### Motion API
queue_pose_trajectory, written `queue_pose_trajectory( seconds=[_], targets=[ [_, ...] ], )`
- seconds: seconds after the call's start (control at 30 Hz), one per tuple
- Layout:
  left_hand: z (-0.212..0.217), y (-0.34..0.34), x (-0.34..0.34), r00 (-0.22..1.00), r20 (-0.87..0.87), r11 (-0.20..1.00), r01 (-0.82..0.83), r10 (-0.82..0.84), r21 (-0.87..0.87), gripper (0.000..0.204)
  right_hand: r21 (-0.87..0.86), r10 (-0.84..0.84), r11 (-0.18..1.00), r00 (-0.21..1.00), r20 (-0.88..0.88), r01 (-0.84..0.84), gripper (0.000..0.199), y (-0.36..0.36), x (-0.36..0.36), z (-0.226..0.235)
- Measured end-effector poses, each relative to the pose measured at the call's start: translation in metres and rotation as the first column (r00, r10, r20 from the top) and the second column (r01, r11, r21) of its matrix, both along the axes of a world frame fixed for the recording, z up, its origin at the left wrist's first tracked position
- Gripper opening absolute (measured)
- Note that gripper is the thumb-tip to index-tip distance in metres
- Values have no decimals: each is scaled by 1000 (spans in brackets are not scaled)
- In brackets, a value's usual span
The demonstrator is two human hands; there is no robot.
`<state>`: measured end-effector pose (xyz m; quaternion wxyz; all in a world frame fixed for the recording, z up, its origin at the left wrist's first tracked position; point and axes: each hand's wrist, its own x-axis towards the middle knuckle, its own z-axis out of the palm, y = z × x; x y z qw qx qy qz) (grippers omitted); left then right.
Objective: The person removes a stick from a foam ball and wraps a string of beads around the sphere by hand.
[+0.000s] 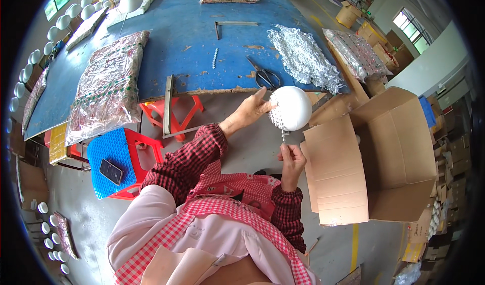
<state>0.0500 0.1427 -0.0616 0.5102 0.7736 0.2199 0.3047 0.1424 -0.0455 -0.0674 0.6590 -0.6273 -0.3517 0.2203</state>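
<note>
The worn blue counter [184,45] is carrying scissors [259,70], piled white bead strings [303,58], a short bead strip [215,58] and plastic-wrapped bundles [107,85].

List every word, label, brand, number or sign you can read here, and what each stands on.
I won't copy printed text, so here is where it stands:
Apron: letter-like print, broken up by folds.
Pink top: faint marks, too blurred to read.
Phone on the blue-topped stool: screen marks too small to read.
Carton at lower right: dark printing.
White ball: no text visible.
</note>
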Motion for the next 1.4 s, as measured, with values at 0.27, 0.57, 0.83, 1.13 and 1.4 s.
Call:
queue_pose_trajectory(
  seconds=[0.27,0.57,0.83,1.13,1.4],
  targets=[
    [18,-11,2,997,-58,996,-53,49,-71,48,-105,-31,994,999,-18,29,16,-5,11,-15],
    [-16,12,7,991,119,969,86,-60,-230,54,-32,-9,999,991,133,14,19,-23,-20,20],
    [7,-5,10,981,193,979,6,34,-206,43,-5,-7,1000,998,68,7,19,-20,-15,20],
    [6,-7,3,983,175,998,58,-56,-7,52,-13,-17,1000,998,64,18,17,-5,0,-7],
    [6,-3,4,984,179,964,65,-19,-258,58,-389,27,921,988,153,35,25,-11,2,-5]
  ],
)
